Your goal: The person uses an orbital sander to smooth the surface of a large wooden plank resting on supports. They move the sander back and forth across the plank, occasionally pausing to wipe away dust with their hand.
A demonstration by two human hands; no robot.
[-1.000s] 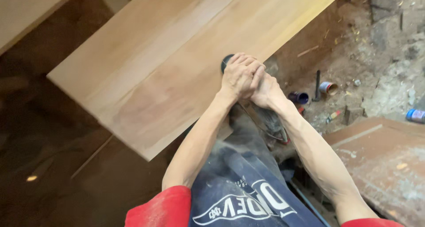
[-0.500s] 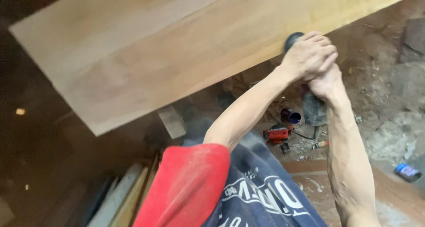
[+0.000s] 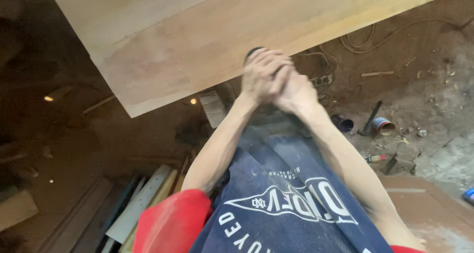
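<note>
Both hands are clasped together at the near edge of the wide wooden board (image 3: pixel 207 40). The left hand (image 3: pixel 261 75) lies on top with its fingers curled closed, and the right hand (image 3: pixel 296 92) is pressed against it from the side, also closed. Between and under them sits a dark rounded tool (image 3: pixel 254 51); only a small black part of it shows above the knuckles, right at the board's edge, so its kind cannot be told. The hands are blurred, and both appear to grip that tool.

The board stretches from the upper left to the upper right of the view, pale and smooth, with a reddish patch near its lower left corner. It lies directly beyond the hands, touching the tool.

Below the forearms is a dark blue apron (image 3: pixel 286 203) with white print, and red sleeves (image 3: pixel 173 223) show at the elbows. On the dirt floor (image 3: pixel 434 85) to the right lie a small can (image 3: pixel 382 124), a dark cup (image 3: pixel 343 123), a coiled cord (image 3: pixel 365 38) and scraps. To the lower left, several planks (image 3: pixel 143 203) lean in a stack, well apart from the hands.
</note>
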